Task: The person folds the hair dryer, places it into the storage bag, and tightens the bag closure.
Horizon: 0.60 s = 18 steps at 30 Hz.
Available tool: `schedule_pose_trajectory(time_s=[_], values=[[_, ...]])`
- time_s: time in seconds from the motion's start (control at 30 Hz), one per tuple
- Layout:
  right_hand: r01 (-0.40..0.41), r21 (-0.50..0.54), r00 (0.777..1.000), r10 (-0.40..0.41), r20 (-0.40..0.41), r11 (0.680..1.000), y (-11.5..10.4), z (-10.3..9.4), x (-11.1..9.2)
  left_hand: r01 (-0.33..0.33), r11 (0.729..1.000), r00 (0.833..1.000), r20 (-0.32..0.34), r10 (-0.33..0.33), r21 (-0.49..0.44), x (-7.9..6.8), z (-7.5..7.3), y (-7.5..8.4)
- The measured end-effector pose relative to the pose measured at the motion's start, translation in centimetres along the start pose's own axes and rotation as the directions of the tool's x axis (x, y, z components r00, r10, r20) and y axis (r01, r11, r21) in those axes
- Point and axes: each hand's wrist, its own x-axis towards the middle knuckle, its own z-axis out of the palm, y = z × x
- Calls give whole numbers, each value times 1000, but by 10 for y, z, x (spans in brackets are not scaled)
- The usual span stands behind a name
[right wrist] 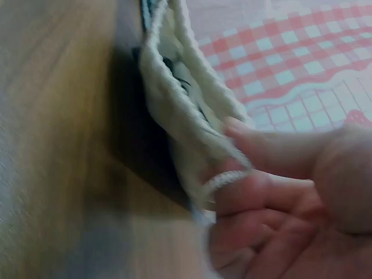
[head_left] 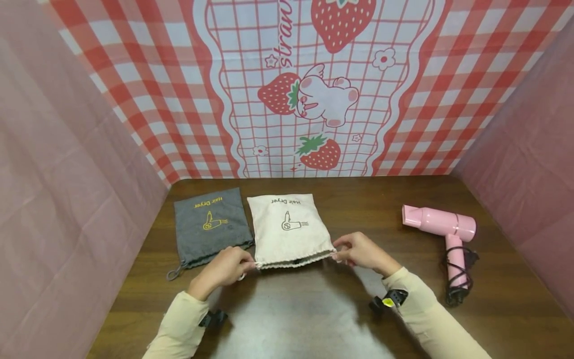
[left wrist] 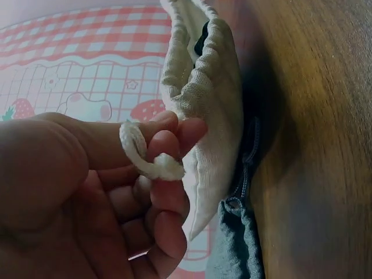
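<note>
A white drawstring bag [head_left: 291, 239], printed "Hair Dryer" with a dryer outline, lies mid-table with its gathered mouth toward me. At the mouth's left corner, my left hand [head_left: 227, 267] pinches the cord; in the left wrist view the white drawstring [left wrist: 136, 154] loops around the fingertips. My right hand [head_left: 363, 252] grips the right corner of the mouth, thumb on the rim and a short cord loop [right wrist: 226, 178] across the index finger. The mouth gapes slightly, and something dark [right wrist: 185, 86] shows inside, mostly hidden by the cloth.
Left of the white bag lies a grey drawstring bag [head_left: 211, 229] with yellow print, its cord loop [head_left: 174, 273] on the table [head_left: 358, 199]. At the right, a pink hair dryer [head_left: 441, 223] has its black cord [head_left: 458, 279] wound around the handle. Pink cloth walls [head_left: 529, 124] flank the table.
</note>
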Motion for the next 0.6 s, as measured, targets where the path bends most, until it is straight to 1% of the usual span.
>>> schedule_pose_trajectory(time_s=[0.1, 0.17, 0.23, 0.4, 0.47, 0.53, 0.6], values=[[34, -89, 996, -27, 83, 995, 0, -6, -5, 30, 998, 999, 21, -29, -50, 0, -2, -2], [81, -141, 992, -66, 110, 987, 0, -10, -6, 44, 993, 999, 23, -42, -106, 0, -3, -5], [118, -179, 989, -100, 106, 977, 0, -13, -7, 53, 984, 999, 10, -52, -172, 2, -5, -8], [175, -249, 984, -161, 72, 953, 0, -21, -8, 39, 952, 996, -59, -60, -304, 5, -7, -16], [186, -261, 983, -177, 55, 947, 2, -24, -8, 40, 933, 994, -79, -73, -357, 5, -7, -21], [179, -268, 984, -179, 25, 947, 6, -28, -11, 42, 907, 992, -94, -89, -418, 2, -8, -27], [154, -269, 986, -165, -17, 951, 11, -34, -15, 52, 869, 987, -109, -121, -492, -1, -9, -34]])
